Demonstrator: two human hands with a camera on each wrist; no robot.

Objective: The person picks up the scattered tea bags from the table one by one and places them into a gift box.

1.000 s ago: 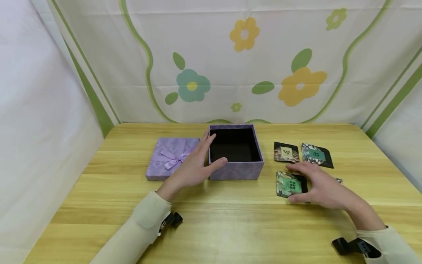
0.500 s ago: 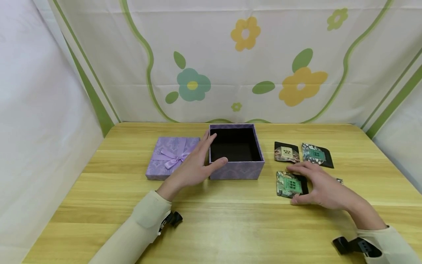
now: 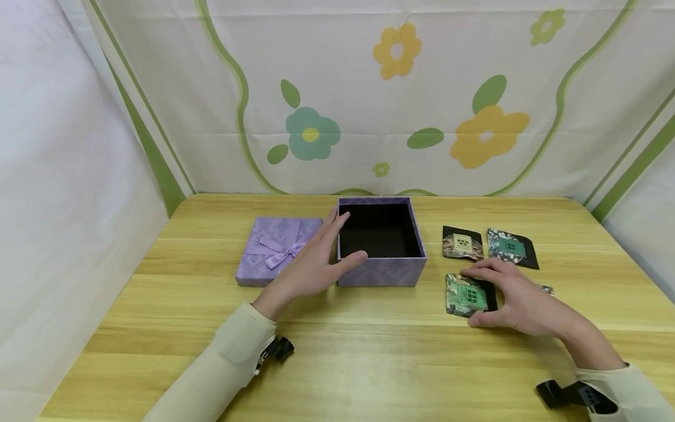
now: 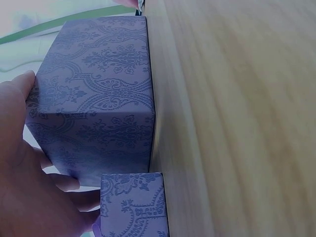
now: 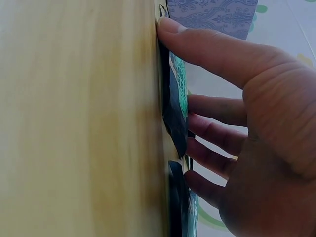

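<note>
My left hand point(image 3: 308, 269) rests against the left front corner of a purple patterned gift box point(image 3: 379, 274). Its thumb lies over the front rim and its fingers run along the left wall; the box is uncovered, with a black inside. The box's lid point(image 3: 258, 249), topped with a lilac ribbon bow, lies to the left, partly behind that hand. On the right, my right hand point(image 3: 519, 302) spans a flat black packet point(image 3: 459, 293) with a green label. The thumb touches its near edge and the loosely bent fingers sit at its far edge; the palm hides its right end.
Two similar packets lie farther back, one with a cream label point(image 3: 463, 243) and one with a teal label point(image 3: 511, 249). Another packet point(image 3: 548, 289) peeks out from behind the right hand. A flowered white curtain point(image 3: 337, 70) hangs behind the wooden table point(image 3: 379, 363).
The right thumb has shifted very slightly to the right along the packet's near edge. The whole head view has drifted a little; the left hand, box and lid stay in place.
</note>
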